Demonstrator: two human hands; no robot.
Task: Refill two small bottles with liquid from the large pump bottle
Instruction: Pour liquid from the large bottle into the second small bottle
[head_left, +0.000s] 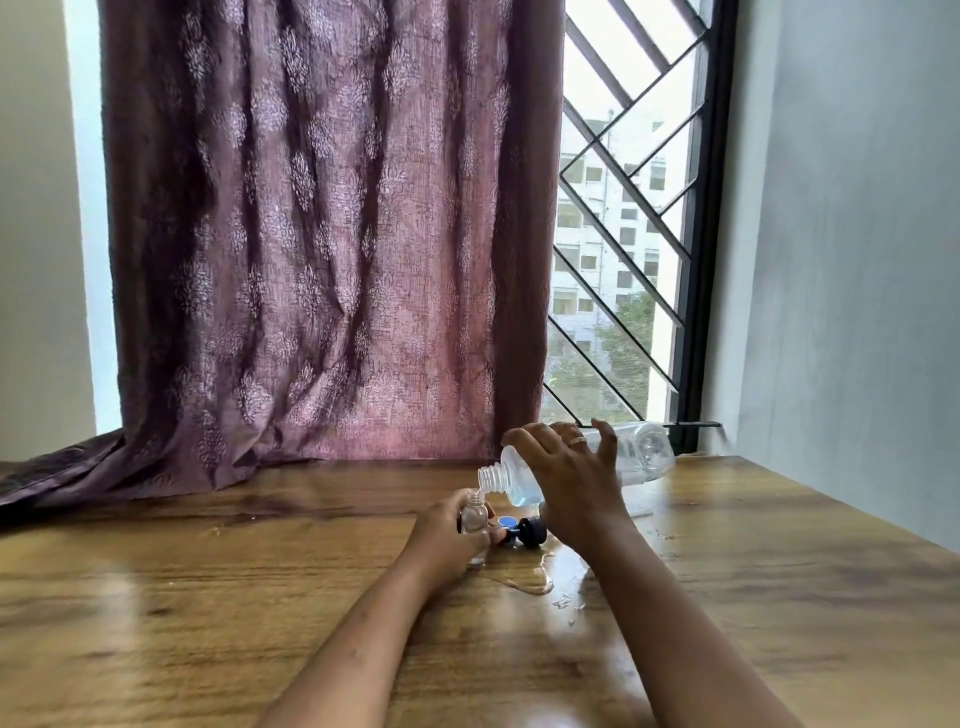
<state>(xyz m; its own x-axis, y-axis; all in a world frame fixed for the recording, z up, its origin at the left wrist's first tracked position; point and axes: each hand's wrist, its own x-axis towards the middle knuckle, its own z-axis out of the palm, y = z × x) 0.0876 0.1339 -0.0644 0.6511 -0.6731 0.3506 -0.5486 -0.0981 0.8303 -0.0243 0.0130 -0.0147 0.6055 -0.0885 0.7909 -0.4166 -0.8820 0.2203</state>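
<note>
My right hand (571, 478) grips the large clear bottle (644, 452), tipped on its side with its open threaded neck pointing left and down. Pale blue liquid sits near the neck. The neck hangs just above the mouth of a small clear bottle (475, 517), which stands upright on the wooden table (208, 597) with my left hand (447, 535) wrapped around it. A small blue cap (505, 521) and a black cap piece (532, 532) lie on the table between my hands. A second small bottle is not visible.
A puddle of spilled liquid (535, 577) spreads on the table under my right wrist, with droplets to its right. A mauve curtain (311, 234) hangs behind, its hem on the table's far left. A barred window (623, 234) and a wall (857, 260) stand to the right.
</note>
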